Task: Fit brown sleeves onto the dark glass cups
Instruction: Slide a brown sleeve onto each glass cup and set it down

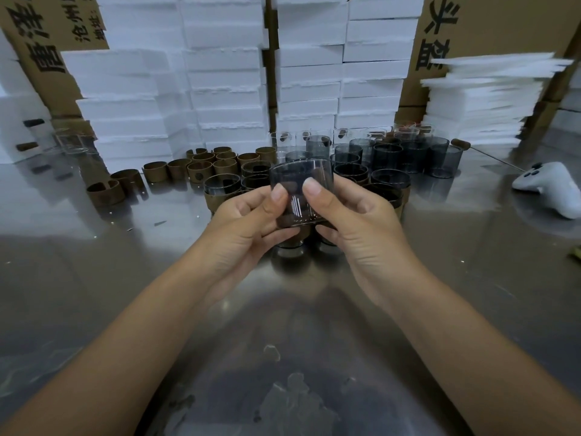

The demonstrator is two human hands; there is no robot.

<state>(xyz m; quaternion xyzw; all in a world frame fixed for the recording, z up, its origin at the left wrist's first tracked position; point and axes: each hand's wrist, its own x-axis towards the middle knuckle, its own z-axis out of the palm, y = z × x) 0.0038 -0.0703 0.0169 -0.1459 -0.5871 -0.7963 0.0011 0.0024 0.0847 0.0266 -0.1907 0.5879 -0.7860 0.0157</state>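
**One cup in hand, many still bare**

Both hands close their grip on a single dark glass cup (298, 184), held above the worktop (125, 278) at mid-frame. The left hand (248, 221) and the right hand (352, 215) each press a thumb on the cup's near wall, with the fingers curled round behind and under it. The glass shows bare along its upper part. Whether a sleeve is starting onto its base cannot be told, since the fingers cover it.

Just beyond the hands stand a few sleeved cups (220, 185), their brown bands wrapped round the lower glass. These look like the finished pieces. To the left, a spread of empty brown sleeves (199, 169) waits on the steel. To the right and further back, a cluster of bare dark cups (388, 155) stands close together, with clear glasses (283, 140) behind them.

By this count the job seems at an early-to-middle stage: a handful done, and more cups and sleeves still unmatched.

Stacked white foam blocks (220, 73) and cardboard cartons (490, 26) close off the back, and a white controller (547, 187) lies at the far right.
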